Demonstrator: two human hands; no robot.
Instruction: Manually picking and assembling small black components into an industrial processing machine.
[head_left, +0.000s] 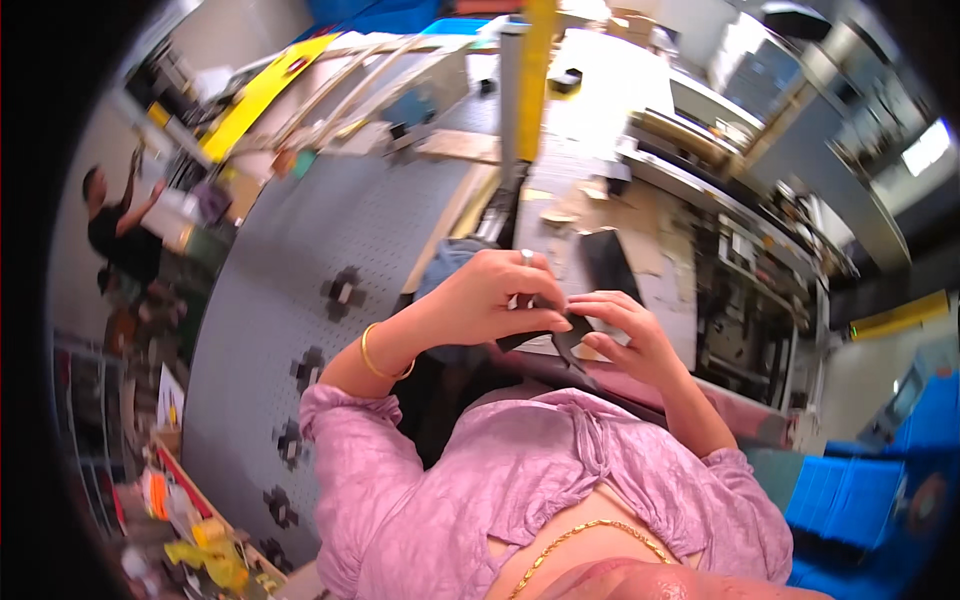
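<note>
Gold chain necklace lies nearest, over your wrinkled pink top, below the grip. Your left hand pinches a thin, bent dark piece, which is in front of your chest. Your right hand is at its other side with curved fingers; whether it also grasps cannot be told. Fingers hide part of this piece. Just beyond the grip lies a smooth, flat black strip. Left of the grip, notched dark pieces rest on a perforated grey table. Far to its right, blue bins are partly cut off, contents unclear.
</note>
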